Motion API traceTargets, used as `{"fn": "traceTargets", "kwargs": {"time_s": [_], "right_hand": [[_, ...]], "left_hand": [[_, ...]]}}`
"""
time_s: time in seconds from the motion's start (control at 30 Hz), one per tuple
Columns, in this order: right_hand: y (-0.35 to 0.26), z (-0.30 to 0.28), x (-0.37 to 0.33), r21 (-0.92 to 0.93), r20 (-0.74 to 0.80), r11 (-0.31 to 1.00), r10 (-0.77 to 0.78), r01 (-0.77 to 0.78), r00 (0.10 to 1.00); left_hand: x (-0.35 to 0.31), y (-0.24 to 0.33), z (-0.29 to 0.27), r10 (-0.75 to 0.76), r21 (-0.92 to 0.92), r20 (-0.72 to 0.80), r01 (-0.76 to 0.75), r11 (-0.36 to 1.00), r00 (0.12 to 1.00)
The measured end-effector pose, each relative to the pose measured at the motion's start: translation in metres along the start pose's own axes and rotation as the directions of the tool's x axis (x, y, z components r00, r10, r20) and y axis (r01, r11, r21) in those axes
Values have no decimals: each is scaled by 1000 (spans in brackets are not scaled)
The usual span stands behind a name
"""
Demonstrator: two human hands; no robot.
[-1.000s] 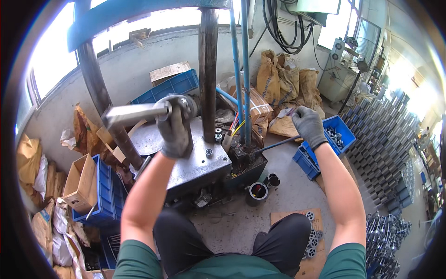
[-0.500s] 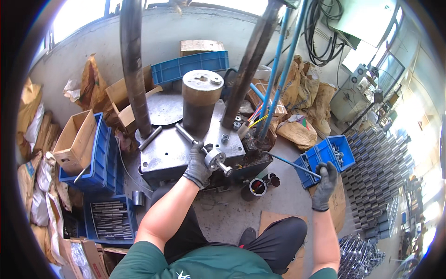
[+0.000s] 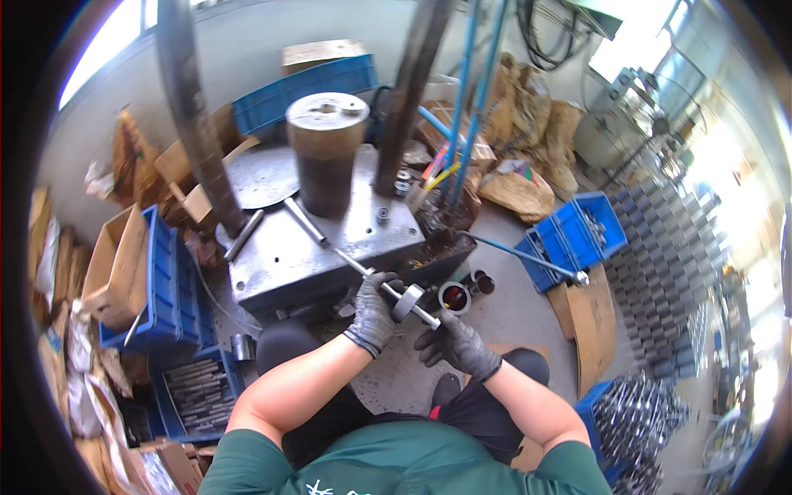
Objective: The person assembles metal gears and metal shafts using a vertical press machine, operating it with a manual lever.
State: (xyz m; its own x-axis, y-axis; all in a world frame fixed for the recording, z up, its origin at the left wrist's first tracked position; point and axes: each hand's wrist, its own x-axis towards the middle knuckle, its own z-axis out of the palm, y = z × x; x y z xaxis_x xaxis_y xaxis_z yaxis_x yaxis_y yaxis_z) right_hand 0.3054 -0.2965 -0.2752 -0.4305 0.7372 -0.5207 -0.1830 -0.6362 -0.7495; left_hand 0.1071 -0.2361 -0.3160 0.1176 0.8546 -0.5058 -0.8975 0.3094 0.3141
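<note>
My left hand [image 3: 375, 316], in a dark grey glove, is closed around a slim metal piston rod [image 3: 353, 262] in front of the press table. A thick round metal collar [image 3: 407, 303] sits on the rod, just right of that hand. At the rod's lower right end is my gloved right hand [image 3: 462, 345], its fingers apart and close to the tip; whether they touch it I cannot tell. Behind them stands the metal press table [image 3: 280, 262], bearing an upright thick cylinder [image 3: 327, 161], a loose tube [image 3: 306, 221], a short dark bar [image 3: 244, 236] and small rings [image 3: 384, 214].
A lever with a ball knob [image 3: 581, 278] juts out at the right. Uprights [image 3: 191, 115] rise from the table. Blue crates [image 3: 577, 235] stand right, near stacked metal tubes [image 3: 660, 247]; a crate of rods [image 3: 198, 388] is at the left. Dark cups [image 3: 454, 297] stand near my knees.
My right hand has left the lever and moved left to the rod's end. My left hand has brought the rod nearer and slightly right. The view has shifted.
</note>
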Motion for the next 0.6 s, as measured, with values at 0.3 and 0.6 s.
{"fn": "traceTargets", "kwargs": {"time_s": [0.3, 0.6], "right_hand": [[-6, -68, 31, -636, -382, 759, -468, 141, 797], [-77, -185, -55, -982, -146, -20, -544, -187, 826]], "left_hand": [[-15, -42, -11, -305, 157, -111, 320, 934, 946], [-9, -47, -19, -328, 687, 241, 78, 722, 914]]}}
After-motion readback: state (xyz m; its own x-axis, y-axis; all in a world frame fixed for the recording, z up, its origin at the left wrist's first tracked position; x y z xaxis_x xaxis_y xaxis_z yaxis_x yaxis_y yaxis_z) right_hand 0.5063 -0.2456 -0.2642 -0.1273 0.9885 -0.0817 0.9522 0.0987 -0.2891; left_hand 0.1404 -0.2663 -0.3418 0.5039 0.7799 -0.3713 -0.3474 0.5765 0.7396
